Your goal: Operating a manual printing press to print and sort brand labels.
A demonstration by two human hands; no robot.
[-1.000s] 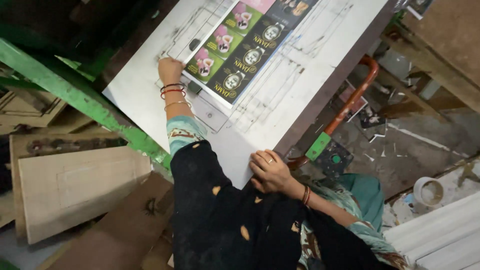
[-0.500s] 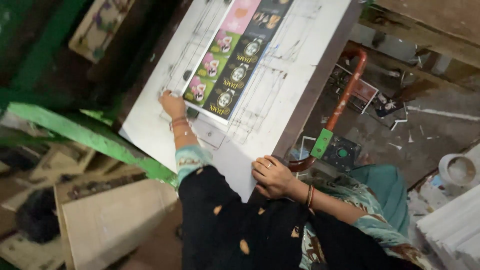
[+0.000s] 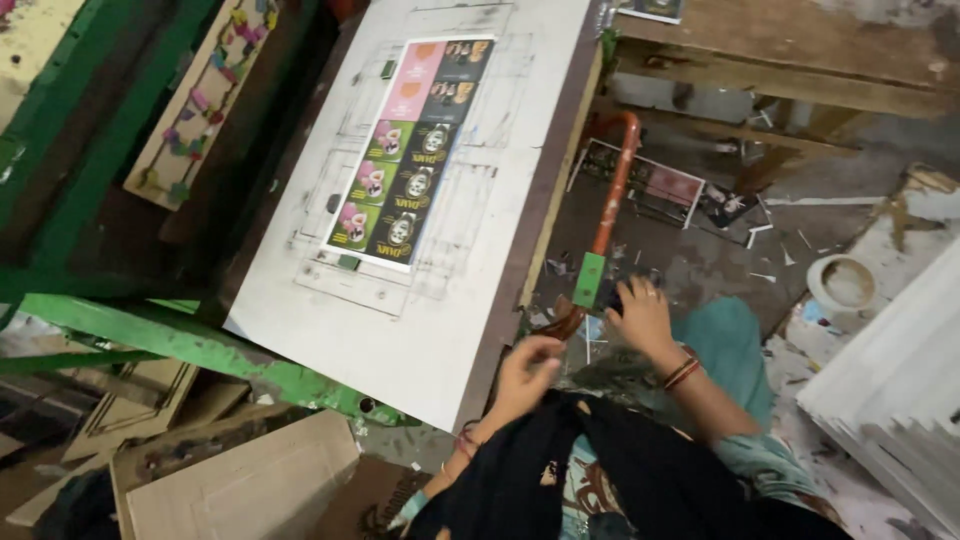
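Note:
A white board lies tilted on a green machine frame. On it sits a printed sheet of pink, green and black label panels. An orange lever with a green grip runs along the board's right edge. My right hand, with bangles at the wrist, has its fingers spread beside the green grip, touching a dark part at the lever's lower end. My left hand is loosely curled near the board's lower right corner, above dark cloth on my lap. Nothing shows in its fingers.
Die-cut cardboard pieces lie at the lower left. A stack of white sheets stands at the right, with a round white tub beside it. Printed scraps litter the dirty floor. A wooden bench crosses the top right.
My left hand has come off the printed sheet and drawn back to the board's near corner. My right hand has left my lap and reached up to the lever's green grip.

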